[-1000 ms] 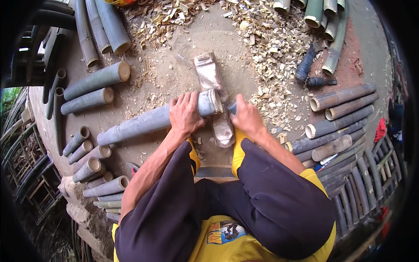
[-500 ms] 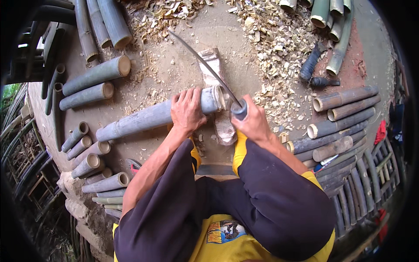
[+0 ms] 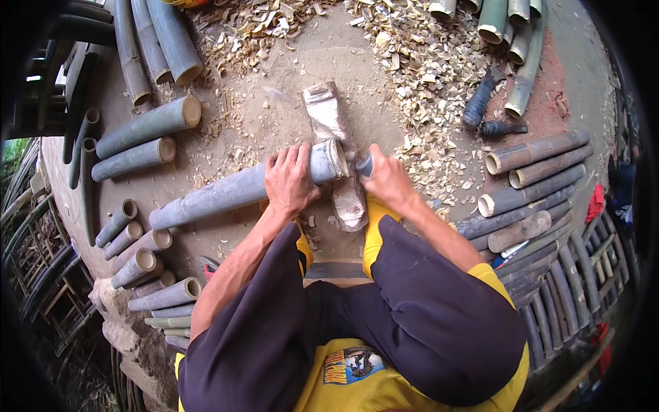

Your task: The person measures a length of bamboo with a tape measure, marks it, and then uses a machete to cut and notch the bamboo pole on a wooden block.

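A thick grey bamboo tube (image 3: 213,202) lies slanted across a chopped wooden block (image 3: 322,113), its cut end towards the right. My left hand (image 3: 292,180) is wrapped over the tube a little behind that end and presses it down. Close beside the cut end, my right hand (image 3: 388,180) is closed round the dark handle of a machete (image 3: 364,163). The machete's blade is hardly visible now, hidden or smeared by motion at the tube's end. The block's lower part (image 3: 349,202) shows beneath the tube, between my feet.
Cut bamboo tubes (image 3: 147,127) lie at the left, with more (image 3: 542,151) at the right and others at the far edge. Wood chips (image 3: 425,89) are heaped ahead. Two dark-wrapped handles (image 3: 478,103) rest by the chips. A pen (image 3: 513,250) lies on the right-hand tubes.
The machete's blade, raised and pointing far left before, has swung down to the tube's end. My right hand has turned and shifted slightly left; my left hand keeps its hold.
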A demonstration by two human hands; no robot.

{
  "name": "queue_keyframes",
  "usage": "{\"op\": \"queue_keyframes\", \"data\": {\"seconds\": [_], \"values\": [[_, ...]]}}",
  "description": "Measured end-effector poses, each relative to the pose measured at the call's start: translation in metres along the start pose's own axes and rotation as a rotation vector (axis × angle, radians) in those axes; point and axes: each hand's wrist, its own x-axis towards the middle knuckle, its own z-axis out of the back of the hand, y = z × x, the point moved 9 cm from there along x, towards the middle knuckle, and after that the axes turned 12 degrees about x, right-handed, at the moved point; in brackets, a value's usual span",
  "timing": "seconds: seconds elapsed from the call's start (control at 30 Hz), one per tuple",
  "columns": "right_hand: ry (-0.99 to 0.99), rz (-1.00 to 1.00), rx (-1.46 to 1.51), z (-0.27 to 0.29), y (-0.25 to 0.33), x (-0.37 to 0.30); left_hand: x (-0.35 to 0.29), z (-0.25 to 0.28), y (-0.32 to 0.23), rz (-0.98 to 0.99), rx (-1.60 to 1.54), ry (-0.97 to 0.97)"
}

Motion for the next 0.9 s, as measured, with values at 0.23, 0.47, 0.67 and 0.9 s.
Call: {"op": "queue_keyframes", "data": {"seconds": [0.23,0.47,0.67,0.9], "values": [[-0.157,0.394,0.286,0.019,0.046,-0.026,-0.008,-0.005,0.011,0.144,-0.240,-0.041],[0.057,0.018,0.242,0.007,0.035,-0.017,-0.019,0.004,0.004,0.029,0.079,-0.278],[0.079,-0.188,0.113,0.003,-0.026,-0.003,-0.011,0.004,-0.011,-0.006,0.058,-0.272],[-0.083,0.265,0.298,0.017,0.036,-0.021,-0.020,-0.003,-0.001,0.046,0.083,-0.269]]}}
